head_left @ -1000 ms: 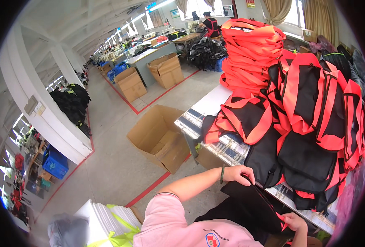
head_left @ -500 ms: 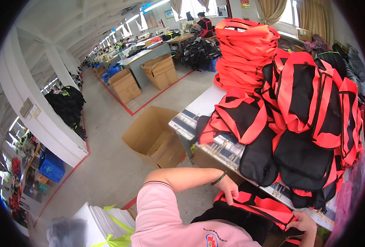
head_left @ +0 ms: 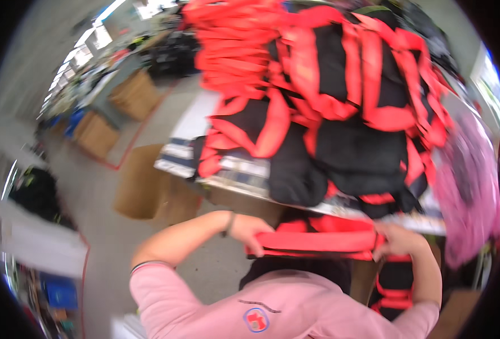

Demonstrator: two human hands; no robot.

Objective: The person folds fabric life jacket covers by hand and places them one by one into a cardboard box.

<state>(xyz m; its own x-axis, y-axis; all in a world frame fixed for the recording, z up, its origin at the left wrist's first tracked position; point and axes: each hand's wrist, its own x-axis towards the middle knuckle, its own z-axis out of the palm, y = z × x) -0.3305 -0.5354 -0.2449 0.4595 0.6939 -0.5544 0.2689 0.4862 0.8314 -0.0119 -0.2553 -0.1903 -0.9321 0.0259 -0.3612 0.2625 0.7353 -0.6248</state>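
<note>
In front of my body, a red and black fabric bag is stretched sideways between my hands, close to the table's near edge. My left hand grips its left end, with a dark band around the wrist. At the other end, my right hand has its fingers closed on the bag's corner. Motion blur softens the fingers. Just beyond, more black and red bags lie heaped on the table, straps and flaps overlapping. A tall stack of folded red pieces rises behind them at the left.
Pink plastic sheeting hangs at the table's right end. An open cardboard box stands on the floor left of the table, with two more cartons farther back. More black and red bags sit low beside my right forearm.
My view has swung right, so the table heap appears farther left. The bag, slanted before, is now pulled out level between both hands.
</note>
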